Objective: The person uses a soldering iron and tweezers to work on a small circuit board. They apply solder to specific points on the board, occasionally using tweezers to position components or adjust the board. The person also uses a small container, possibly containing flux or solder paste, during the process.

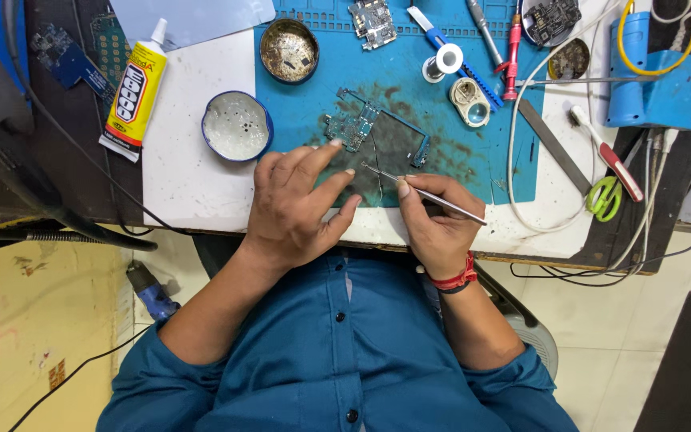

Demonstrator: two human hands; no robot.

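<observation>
— How many boards are on the table, and where is the one being worked on?

— Three small green circuit boards on the blue rubber work mat (313, 96). One (352, 126) lies mid-mat, just beyond the left hand (293, 200), whose fingers are spread flat on the mat, gripping nothing; the forefinger tip touches or nearly touches that board. Another (374, 21) sits at the mat's far edge, a third (551, 18) in a round dish at the far right.

— And the right hand?

— The right hand (433, 220) sits at the table's near edge, fingers closed around thin metal tweezers (425, 195), tips pointing left, just short of the board.

— Tins?

— Two: a rusty round one (289, 50) on the mat's far left corner, and a blue-rimmed one (236, 126) just off the mat's left edge. One yellow glue tube (136, 92) lies at the table's left edge.

— Room to move?

— Bare white table left of the hands; the right side is crowded with white cable (513, 144) and green-handled scissors (604, 198).
</observation>
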